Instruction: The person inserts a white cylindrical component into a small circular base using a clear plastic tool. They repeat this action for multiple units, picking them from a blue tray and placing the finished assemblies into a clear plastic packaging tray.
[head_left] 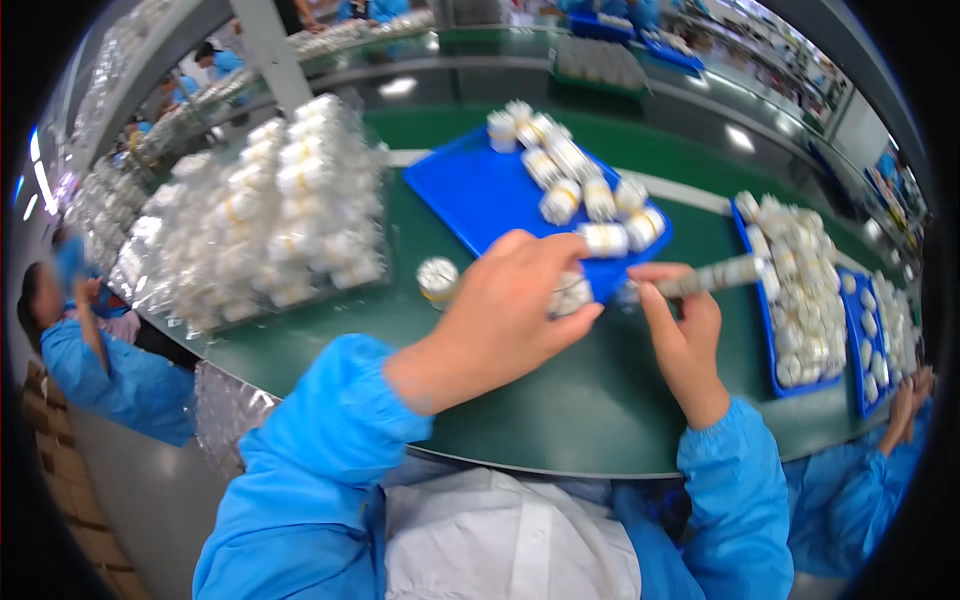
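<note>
My left hand (500,310) is closed round a small white cylindrical part (570,296), its end face toward the right. To the right of it, my right hand (685,335) pinches a long, narrow, pale translucent strip or tube (715,277). The strip points off to the right; blur hides what kind of thing it is. A small clear bit (627,296) shows at my right fingertips. Beyond both hands lies a blue tray (445,180) with several white cylinders (561,201) banded in yellow. One more cylinder (437,280) stands on the green table left of my left hand.
Clear plastic packs of white cylinders (290,220) are stacked at the left. Blue trays (790,388) full of cylinders stand at the right on the green table (540,430). Co-workers in blue sleeves sit at the left (120,370) and right (850,510). A conveyor (480,90) runs behind.
</note>
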